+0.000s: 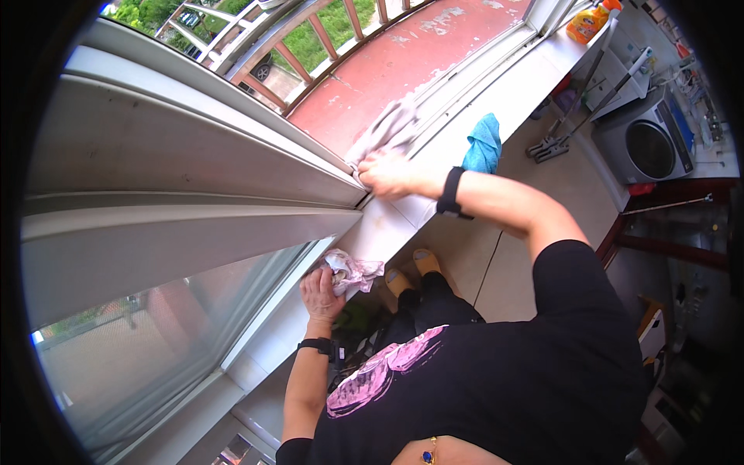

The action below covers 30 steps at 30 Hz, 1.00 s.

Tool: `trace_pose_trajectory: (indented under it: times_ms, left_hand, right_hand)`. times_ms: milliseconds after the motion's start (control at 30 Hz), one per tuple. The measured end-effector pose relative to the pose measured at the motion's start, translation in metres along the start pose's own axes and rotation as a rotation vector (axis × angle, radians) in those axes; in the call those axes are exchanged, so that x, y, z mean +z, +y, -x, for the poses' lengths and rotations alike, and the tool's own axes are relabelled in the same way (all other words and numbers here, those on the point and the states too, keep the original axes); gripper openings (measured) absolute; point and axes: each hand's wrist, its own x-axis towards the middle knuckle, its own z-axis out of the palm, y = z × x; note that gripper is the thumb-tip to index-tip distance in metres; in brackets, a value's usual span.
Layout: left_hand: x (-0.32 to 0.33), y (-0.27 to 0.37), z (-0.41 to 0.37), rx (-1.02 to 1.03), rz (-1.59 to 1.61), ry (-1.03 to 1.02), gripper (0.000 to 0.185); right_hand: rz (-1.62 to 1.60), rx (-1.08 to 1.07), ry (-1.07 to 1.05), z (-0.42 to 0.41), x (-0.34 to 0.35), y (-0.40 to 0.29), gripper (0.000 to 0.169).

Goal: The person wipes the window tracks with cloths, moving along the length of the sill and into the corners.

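Note:
My right hand (386, 174) grips a greyish cloth (389, 129) at the lower track of the sliding window, beside the edge of the window frame (279, 154); hand and cloth are blurred. Lower down, my left hand (323, 293) rests by the sill with its fingers on a crumpled pink and white cloth (357, 273). A blue cloth (483, 142) lies at the edge of the white tiled sill (511, 96), just past my right wrist.
An orange detergent bottle (587, 24) stands at the sill's far end. To the right are a mop (610, 96) and a front-loading washing machine (645, 145). Outside the window, a metal railing (322, 38) edges a red ledge (372, 75). A screened pane (168, 331) is at left.

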Motion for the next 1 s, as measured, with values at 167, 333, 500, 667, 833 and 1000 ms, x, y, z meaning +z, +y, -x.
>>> trace_pose_trajectory:
  times_ms: [167,333,500,667,833,1000]
  left_hand:
    - [-0.001,-0.002,0.005,-0.005,-0.030,0.020,0.057]
    - [-0.004,0.002,-0.001,-0.012,-0.024,0.016,0.058]
    - [-0.003,0.001,-0.005,0.000,-0.008,0.045,0.058]
    - [-0.004,0.003,-0.007,0.012,-0.013,0.047,0.057]
    - [-0.003,0.000,0.003,-0.015,0.001,0.022,0.055]
    - [-0.002,0.001,0.001,-0.018,-0.008,0.013,0.053]
  right_hand:
    - [0.021,-0.037,0.197,0.012,0.009,0.021,0.023]
    - [0.231,0.308,0.047,0.056,-0.034,0.103,0.031]
    - [0.200,0.538,-0.188,0.042,-0.062,0.101,0.025]
    - [-0.195,-0.039,0.225,-0.008,0.024,0.013,0.016]
    - [-0.515,0.112,0.474,0.013,-0.014,0.008,0.021]
    - [0.030,0.026,0.246,0.043,-0.035,-0.008,0.021]
